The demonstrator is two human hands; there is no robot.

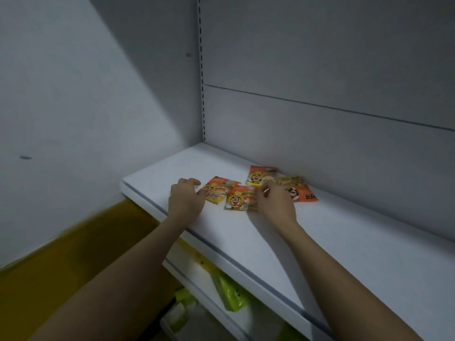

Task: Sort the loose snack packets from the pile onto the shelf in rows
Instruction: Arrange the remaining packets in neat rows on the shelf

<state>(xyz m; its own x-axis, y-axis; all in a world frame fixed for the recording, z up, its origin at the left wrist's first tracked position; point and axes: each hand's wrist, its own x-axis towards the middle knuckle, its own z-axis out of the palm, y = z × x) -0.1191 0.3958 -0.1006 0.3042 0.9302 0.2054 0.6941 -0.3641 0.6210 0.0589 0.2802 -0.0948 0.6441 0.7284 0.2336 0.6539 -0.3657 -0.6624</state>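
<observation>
Several orange and yellow snack packets with a cartoon face lie flat on the white shelf (344, 242). The leftmost packet (216, 191) touches the fingertips of my left hand (186, 199), which rests on the shelf with fingers curled. A second packet (237, 199) lies between my hands, and my right hand (274, 203) covers its right edge, fingers pinched there. Behind sit a third packet (258, 175) and a fourth packet (299, 189), close to the back panel and partly hidden by my right hand.
The shelf's back panel (320, 119) rises right behind the packets, with a slotted upright (202, 94) at the left corner. A lower shelf (221, 303) holds green packages (231, 294). A white wall and yellow floor lie to the left.
</observation>
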